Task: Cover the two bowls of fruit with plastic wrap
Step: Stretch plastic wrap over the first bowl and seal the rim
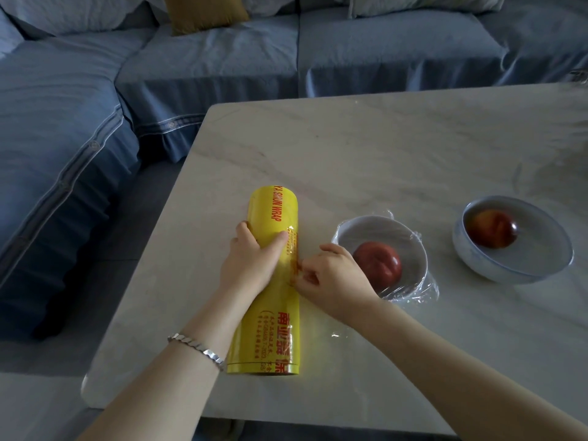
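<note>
A yellow roll of plastic wrap (270, 332) with red print lies lengthwise on the marble table (366, 148). My left hand (249, 259) grips the roll from the left, thumb over its top. My right hand (334, 276) pinches the film's loose edge on the roll's right side. Just right of it stands a grey bowl (372, 229) holding a red fruit (380, 262), with plastic film stretched over it and bunched around its rim. A second grey bowl (541, 256) with a red fruit (491, 229) stands farther right; film on it I cannot make out.
A blue sofa (206, 65) wraps around the table's far and left sides, with a mustard cushion (203, 12) on it. A thin scrap of film (337, 335) lies on the table beside the roll. The table's left edge is close to the roll.
</note>
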Motion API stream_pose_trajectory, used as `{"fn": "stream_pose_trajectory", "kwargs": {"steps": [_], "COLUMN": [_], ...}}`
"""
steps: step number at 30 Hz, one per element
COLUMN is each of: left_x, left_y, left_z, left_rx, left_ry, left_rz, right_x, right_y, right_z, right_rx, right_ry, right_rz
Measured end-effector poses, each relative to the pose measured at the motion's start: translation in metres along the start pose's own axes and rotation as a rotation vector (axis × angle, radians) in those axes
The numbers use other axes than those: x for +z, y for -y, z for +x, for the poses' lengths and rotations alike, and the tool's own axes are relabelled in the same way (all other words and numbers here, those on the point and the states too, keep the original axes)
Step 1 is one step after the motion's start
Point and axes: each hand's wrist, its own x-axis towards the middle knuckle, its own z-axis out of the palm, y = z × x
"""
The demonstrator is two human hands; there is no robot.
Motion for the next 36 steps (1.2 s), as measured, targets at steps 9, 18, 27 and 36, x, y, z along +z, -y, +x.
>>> {"fn": "stream_pose_trajectory", "kwargs": {"steps": [9,18,27,36], "left_x": [-0.007,-0.012,-0.023,-0.006], "left_y": [0.005,0.021,0.006,0.006], "left_z": [-0.002,-0.028,-0.014,0.002], "left_rx": [0.045,-0.067,-0.029,-0.042], "left_ry": [0.020,0.181,0.018,0.004], "left_rz": [-0.141,-0.151,-0.318,-0.279], "right_x": [-0.014,-0.033,-0.035,-0.017], "right_y": [0.010,0.013,0.026,0.018], "right_z": [-0.003,-0.024,-0.021,0.001], "right_rx": [0.031,-0.007,0.008,0.090], "right_ry": [0.131,0.314,0.188,0.157], "right_rz": [0.190,0.020,0.067,-0.006]}}
